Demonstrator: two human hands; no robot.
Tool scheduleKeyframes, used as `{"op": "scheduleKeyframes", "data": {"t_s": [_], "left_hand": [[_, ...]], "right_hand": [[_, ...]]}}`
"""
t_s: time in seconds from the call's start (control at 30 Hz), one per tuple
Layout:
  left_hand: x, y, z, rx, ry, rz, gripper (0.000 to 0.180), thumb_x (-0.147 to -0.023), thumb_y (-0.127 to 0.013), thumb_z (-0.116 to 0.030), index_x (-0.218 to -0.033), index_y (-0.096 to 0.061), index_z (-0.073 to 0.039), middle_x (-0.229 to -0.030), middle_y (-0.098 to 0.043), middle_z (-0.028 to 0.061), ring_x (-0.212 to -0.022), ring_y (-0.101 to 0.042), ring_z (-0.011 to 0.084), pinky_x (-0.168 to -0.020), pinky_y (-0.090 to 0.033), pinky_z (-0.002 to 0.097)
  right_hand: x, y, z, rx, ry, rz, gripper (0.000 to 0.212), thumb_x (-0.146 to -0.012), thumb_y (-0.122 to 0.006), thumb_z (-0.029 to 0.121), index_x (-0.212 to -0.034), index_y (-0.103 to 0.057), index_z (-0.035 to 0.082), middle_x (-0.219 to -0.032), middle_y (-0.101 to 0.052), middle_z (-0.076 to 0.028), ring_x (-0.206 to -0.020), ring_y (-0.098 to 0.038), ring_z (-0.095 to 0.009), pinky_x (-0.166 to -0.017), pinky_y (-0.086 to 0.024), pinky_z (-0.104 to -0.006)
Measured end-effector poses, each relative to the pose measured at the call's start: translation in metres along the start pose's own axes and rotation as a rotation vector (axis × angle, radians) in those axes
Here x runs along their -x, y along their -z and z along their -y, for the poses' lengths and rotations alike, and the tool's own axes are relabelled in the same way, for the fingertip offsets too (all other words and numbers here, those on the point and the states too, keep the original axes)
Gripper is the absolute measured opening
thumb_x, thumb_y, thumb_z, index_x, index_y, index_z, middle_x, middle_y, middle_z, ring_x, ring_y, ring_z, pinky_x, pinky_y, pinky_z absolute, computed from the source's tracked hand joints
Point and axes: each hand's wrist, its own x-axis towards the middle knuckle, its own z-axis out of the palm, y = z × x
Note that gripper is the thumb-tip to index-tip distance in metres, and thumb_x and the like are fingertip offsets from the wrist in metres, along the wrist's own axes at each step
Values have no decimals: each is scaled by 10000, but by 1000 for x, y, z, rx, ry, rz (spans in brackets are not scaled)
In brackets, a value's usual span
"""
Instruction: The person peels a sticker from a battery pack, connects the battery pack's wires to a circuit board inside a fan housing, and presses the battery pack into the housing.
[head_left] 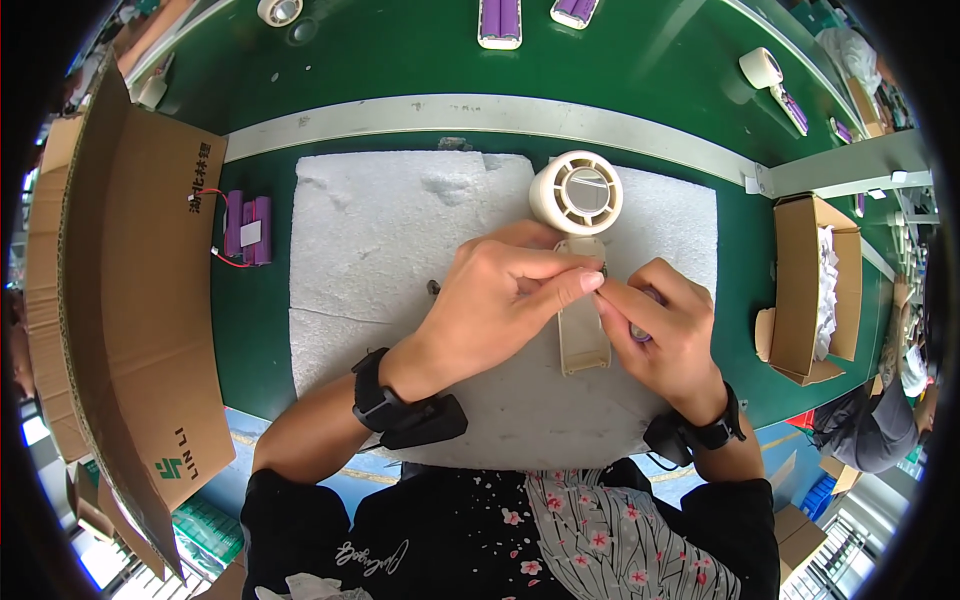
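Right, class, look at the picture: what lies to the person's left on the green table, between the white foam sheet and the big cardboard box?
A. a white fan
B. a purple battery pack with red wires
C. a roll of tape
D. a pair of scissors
B: a purple battery pack with thin red wires lies on the green table, between the white foam sheet and the cardboard box.

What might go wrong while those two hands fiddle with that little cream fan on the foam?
1. Both hands, left hand and right hand, pinch at the top of the open handle; whatever small part sits there is hidden by the fingers, so it could get nipped or slip unseen.
2. The right hand seems to cup a purple cell while working, and might drop it.
3. The fan head lies free on the soft foam sheet and may shift.
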Motion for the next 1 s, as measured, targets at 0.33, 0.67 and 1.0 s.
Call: {"op": "scheduleKeyframes", "data": {"t_s": [0.33, 0.67, 1.0], "left_hand": [[-2, 11, 1, 23, -44, 154, 248, -960, -549, -129, -1167, -650, -37, -1098, -582, 101, -976, -600, 172, -830, -497, 282], [-3, 12, 6, 41, -77, 178, 257, -958, -548, -126, -1187, -645, -59, -1127, -564, 109, -997, -596, 189, -871, -489, 297], [-4, 13, 5, 39, -1, 198, 346, -848, -656, 3, -1183, -655, -84, -1144, -559, 106, -969, -619, 161, -835, -513, 264]], "right_hand": [[-1, 2, 8, -266, -335, 91, 112, -810, -700, 51, -919, -725, 45, -690, -545, -47, -540, -477, -119, -480, -354, -246], [0, 0, 6, -352, -401, 74, 121, -794, -711, 38, -914, -727, 47, -690, -544, -38, -553, -475, -109, -479, -348, -248], [4, 0, 8, 64, 25, 52, 182, -635, -724, -35, -800, -682, 30, -665, -505, -33, -534, -504, -181, -448, -389, -292]]}}
